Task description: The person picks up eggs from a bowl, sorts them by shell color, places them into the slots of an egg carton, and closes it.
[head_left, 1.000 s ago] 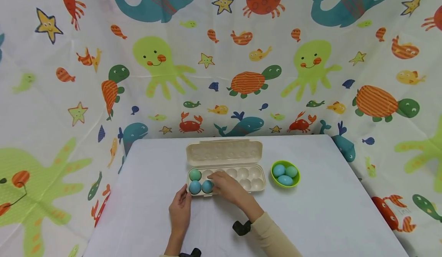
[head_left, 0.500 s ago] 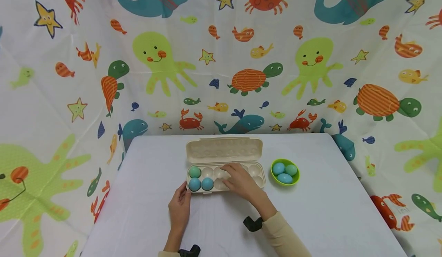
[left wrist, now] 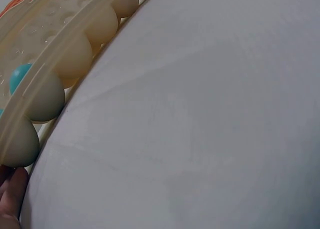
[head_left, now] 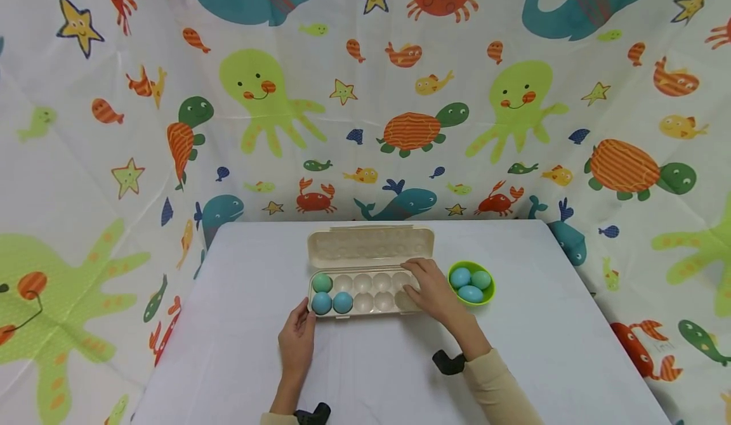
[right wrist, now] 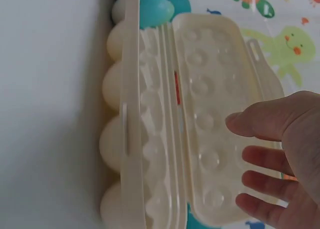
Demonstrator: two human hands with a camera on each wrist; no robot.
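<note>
A beige egg carton (head_left: 374,302) lies with its lid (head_left: 371,248) folded back. Its left end holds a green egg (head_left: 322,283) in the back row and two blue eggs (head_left: 342,302) in the front row. My left hand (head_left: 297,339) grips the carton's left front corner, and in the left wrist view its fingertips (left wrist: 17,186) meet the end cup. Over the carton's right end hovers my right hand (head_left: 435,292), thumb and fingers spread and holding nothing. Just right of it stands a lime-green bowl (head_left: 487,299) with two blue eggs (head_left: 471,294) and a green egg (head_left: 481,280).
A white cloth (head_left: 228,311) covers the table. Behind it and at both sides hangs a curtain (head_left: 365,108) printed with sea animals. Dark wrist cameras (head_left: 448,362) sit at both wrists.
My right hand has let go of the front-row blue egg in its cup and moved right along the carton toward the bowl. The left hand stays at the carton's corner.
</note>
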